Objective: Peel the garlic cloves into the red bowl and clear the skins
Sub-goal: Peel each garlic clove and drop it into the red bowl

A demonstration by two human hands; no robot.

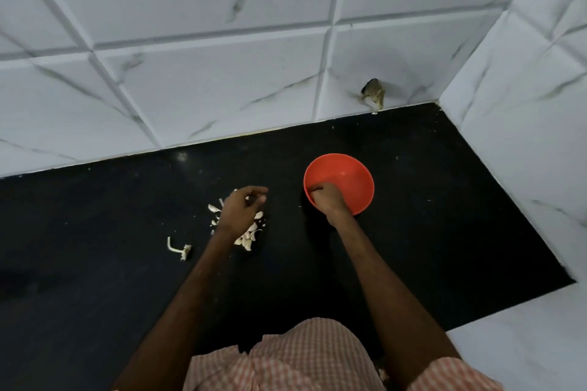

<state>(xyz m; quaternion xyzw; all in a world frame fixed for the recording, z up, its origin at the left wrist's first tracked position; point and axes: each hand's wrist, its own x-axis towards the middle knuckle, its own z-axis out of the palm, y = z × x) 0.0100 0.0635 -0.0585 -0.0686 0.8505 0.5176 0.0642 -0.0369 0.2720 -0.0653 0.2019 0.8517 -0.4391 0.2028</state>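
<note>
Reaches the right hand (327, 198) over the near-left rim of the red bowl (347, 176), knuckles up, fingers curled down into the hollow. Cannot tell whether anything sits between those fingertips: hidden by the back of the hand. Cannot tell either whether peeled cloves lie inside; only smooth red wall on the far and right sides.

Holds the left hand (243, 209) to the left of the bowl, well apart from it, above the bench (428, 232). Keeps the fingers relaxed and lightly bent, thumb apart from them and pointing toward the bowl, with no grip to be seen. Covers part of the garlic skins (249, 240): pale, papery scraps in a loose heap directly under and around the palm, spilling out at the near side by the wrist and at the left edge of the hand. Touching or just above, cannot tell.

Farther left and nearer, apart from the heap: a bare garlic stalk (178, 250) with its root end, flat on the black surface.

Beyond the bowl: white marble-veined wall tiles (206, 73) along the far edge and the right side, meeting in a corner, with a rough hole (373, 94) low in the far wall. At the near edge, checked cloth (301, 355) below both forearms.
</note>
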